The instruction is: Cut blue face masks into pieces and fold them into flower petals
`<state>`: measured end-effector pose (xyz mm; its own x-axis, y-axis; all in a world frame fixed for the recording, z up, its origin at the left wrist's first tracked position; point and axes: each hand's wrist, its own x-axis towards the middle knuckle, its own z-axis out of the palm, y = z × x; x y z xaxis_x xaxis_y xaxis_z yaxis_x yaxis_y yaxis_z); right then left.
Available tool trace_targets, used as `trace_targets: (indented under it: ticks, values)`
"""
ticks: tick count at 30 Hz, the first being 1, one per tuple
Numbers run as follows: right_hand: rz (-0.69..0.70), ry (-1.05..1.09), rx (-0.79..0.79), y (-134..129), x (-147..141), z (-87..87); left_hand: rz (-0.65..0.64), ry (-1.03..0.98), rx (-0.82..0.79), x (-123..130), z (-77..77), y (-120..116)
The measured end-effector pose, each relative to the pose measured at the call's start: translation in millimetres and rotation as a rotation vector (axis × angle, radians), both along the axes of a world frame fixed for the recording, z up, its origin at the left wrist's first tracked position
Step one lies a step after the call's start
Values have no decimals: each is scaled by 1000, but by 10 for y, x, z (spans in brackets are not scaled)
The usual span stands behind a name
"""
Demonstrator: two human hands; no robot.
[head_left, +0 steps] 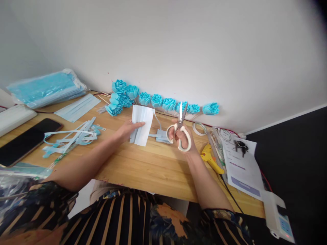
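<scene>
Mask held, scissors raised: cutting step judged in hand; a cut calls for bringing blades and mask edge together.
Left to right: one mask pack (46, 88); one phone (28, 141); one flat mask (78, 108); loose strips (74, 137), overlapping, uncountable; about eleven blue flowers (156, 100) along the wall, bunched at left; left hand (128, 130), thumb and fingers pinching one held mask (145, 133) above the table's middle; one folded blue piece (163, 136); right hand (182, 136), fingers curled through the handles of one pair of scissors (180, 123), blades parted, apart from the mask; one glue gun (211, 159); one key bunch (240, 147).
</scene>
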<state>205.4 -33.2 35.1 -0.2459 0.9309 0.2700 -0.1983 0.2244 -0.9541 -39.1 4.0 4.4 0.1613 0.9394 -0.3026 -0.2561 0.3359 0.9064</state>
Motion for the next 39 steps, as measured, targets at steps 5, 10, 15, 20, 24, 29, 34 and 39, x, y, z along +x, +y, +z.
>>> trace_targets:
  ticks: [5, 10, 15, 20, 24, 29, 34, 39]
  values:
    - [-288, -96, 26, 36, -42, 9, -191, 266, 72, 28, 21, -67]
    - [-284, -195, 109, -12, -121, -48, -357, 406, 163, 80, 112, -149]
    - [-277, -445, 147, -93, -207, -123, -499, 400, 233, 84, 81, -187]
    - [-295, -413, 81, -76, -190, -100, -591, 388, 243, 42, 79, -152]
    - [-343, -266, 15, -16, -140, -46, -345, 301, 225, 9, 74, -64]
    - [-354, -191, -89, 25, -131, -50, -7, 43, 202, -18, 5, 21]
    - [-315, -198, -98, 29, -130, -60, -47, 88, 197, 7, 46, -14]
    - [-316, -226, -106, 33, -109, -80, -110, 114, 216, 38, 65, -47]
